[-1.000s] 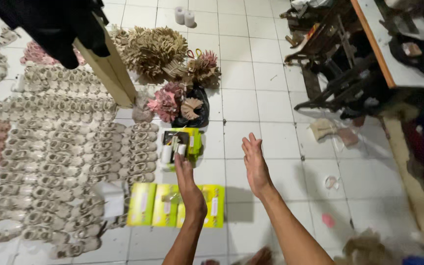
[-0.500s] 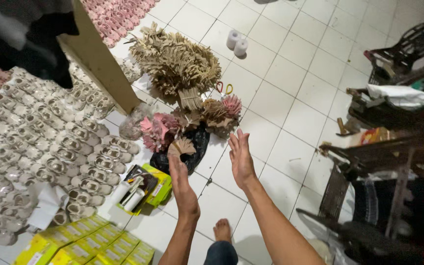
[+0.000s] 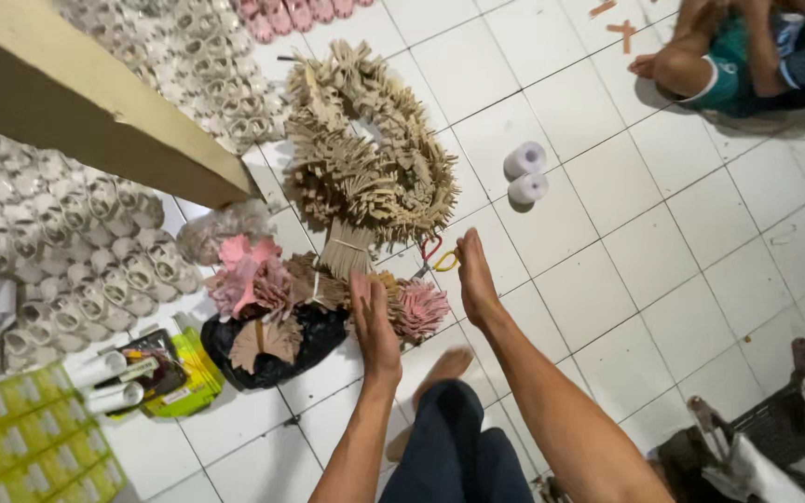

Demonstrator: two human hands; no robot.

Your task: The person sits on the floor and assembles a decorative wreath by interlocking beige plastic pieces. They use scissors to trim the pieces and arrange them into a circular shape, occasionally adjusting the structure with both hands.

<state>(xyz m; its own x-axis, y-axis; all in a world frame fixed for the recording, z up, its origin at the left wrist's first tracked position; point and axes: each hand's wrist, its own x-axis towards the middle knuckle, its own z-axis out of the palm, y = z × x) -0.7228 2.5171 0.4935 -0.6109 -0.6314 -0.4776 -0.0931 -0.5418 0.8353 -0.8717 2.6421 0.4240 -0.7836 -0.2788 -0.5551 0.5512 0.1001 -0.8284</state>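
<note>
From my head camera, my left hand [image 3: 372,326] lies flat at the centre of the frame, fingers released, over a bundle of brown and pink cut pieces [image 3: 328,291] on the white tiled floor [image 3: 663,242]. My right hand [image 3: 473,278] is stretched out just beside it, fingers released and holding nothing, its tips near the scissors [image 3: 438,254]. A big heap of tan strips [image 3: 365,158] sits above. Two white rolls [image 3: 525,172] lie right of the heap. A black bag [image 3: 272,345] lies lower left.

Bare tile [image 3: 663,233] right – bundle heap [image 3: 365,168] blocks left, ahead
</note>
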